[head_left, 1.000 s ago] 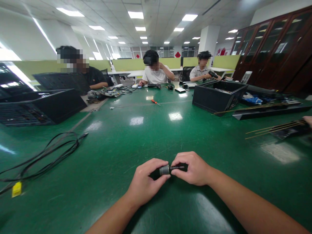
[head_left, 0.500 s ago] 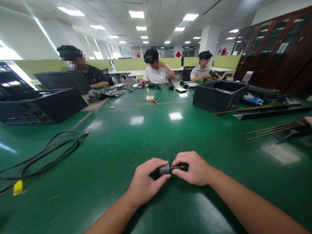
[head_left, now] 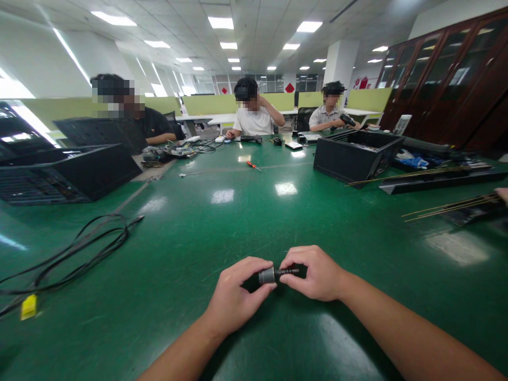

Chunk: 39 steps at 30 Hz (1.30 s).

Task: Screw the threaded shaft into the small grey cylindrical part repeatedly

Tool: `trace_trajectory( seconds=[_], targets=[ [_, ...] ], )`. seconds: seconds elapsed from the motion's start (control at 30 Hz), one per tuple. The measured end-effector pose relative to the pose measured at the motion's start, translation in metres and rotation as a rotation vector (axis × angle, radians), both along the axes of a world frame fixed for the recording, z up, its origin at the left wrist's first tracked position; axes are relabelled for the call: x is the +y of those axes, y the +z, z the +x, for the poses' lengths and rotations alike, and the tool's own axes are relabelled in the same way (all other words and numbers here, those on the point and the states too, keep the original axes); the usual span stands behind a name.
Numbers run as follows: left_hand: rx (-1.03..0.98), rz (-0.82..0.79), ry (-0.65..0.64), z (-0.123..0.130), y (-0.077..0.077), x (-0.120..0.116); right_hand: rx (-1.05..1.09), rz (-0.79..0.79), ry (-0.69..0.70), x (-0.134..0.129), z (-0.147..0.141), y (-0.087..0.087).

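Note:
Near the front of the green table [head_left: 238, 227], my left hand [head_left: 242, 293] grips a small grey cylinder [head_left: 266, 275] between thumb and fingers. A thin dark shaft with a spring-like coil [head_left: 286, 271] extends from the cylinder's right end. My right hand [head_left: 313, 272] pinches this shaft close to the cylinder, and the shaft's tip points right, beneath the curved fingers. The cylinder lies roughly level, just above or on the table; which of the two I cannot tell.
Black cables with a yellow tag [head_left: 28, 307] lie at left. Black computer cases stand at far left [head_left: 71, 172] and back right [head_left: 355, 156]. An orange screwdriver [head_left: 253, 165] lies mid-table. Thin rods [head_left: 448, 207] are at right. Three people sit across the table.
Both hands keep their hold, with the cylinder shifted very slightly left. At the right edge, the thin rods have moved a little.

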<state>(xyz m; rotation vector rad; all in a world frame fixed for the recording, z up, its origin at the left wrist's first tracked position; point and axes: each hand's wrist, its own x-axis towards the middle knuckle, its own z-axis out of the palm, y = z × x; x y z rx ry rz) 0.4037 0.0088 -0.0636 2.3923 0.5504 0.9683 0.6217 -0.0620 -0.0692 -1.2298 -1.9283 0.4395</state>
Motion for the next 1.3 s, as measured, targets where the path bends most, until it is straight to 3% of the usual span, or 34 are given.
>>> trace_trajectory(
  seconds=[1.3],
  targets=[
    [-0.031, 0.042, 0.008, 0.0008, -0.0012, 0.0023, -0.008, 0.010, -0.018, 0.0006, 0.0027, 0.0012]
  ],
)
